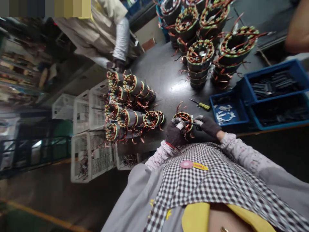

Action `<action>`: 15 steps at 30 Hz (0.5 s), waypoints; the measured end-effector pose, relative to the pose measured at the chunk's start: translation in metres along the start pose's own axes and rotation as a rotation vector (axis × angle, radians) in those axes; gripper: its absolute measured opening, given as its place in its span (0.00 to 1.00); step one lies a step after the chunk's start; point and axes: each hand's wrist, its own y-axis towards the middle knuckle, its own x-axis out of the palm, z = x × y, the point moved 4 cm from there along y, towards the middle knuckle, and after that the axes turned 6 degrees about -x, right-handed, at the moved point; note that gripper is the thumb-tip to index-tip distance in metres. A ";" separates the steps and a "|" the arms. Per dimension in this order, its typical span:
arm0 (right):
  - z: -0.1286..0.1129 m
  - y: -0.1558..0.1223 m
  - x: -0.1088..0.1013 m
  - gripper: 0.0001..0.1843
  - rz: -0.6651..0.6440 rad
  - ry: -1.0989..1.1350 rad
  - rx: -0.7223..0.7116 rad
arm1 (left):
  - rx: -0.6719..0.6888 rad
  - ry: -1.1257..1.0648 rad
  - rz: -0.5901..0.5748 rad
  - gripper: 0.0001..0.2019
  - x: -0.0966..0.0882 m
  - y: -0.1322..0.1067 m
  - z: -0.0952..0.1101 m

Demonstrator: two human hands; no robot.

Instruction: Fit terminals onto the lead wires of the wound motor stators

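A wire-wound motor stator (183,115) with copper-coloured leads stands at the table's near edge, in front of my body. My left hand (174,131), in a dark glove with pale fingertips, grips its near left rim with bent fingers. At the right rim is my right hand (209,125), gloved alike, its fingers pinched together. A small dark thing shows at those fingertips, too small to name. Beyond the right hand, a yellow-handled screwdriver (204,105) lies on the table.
Stacked stators (198,61) stand at the back right; rows of stators (131,117) lie on the left. Blue bins (229,122) with white and dark pieces sit right. White crates (100,151) stand off the left edge. A co-worker's gloved hand (118,64) touches the far left stators.
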 end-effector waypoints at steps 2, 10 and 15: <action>0.000 0.001 -0.011 0.14 -0.046 0.083 0.000 | -0.024 0.023 -0.001 0.23 -0.003 0.001 0.005; -0.078 -0.038 -0.055 0.27 0.220 0.267 -0.204 | 0.115 0.019 -0.059 0.20 0.019 -0.017 0.031; -0.079 -0.034 -0.052 0.15 0.227 0.204 -0.216 | 0.187 0.113 -0.035 0.16 0.017 -0.008 0.027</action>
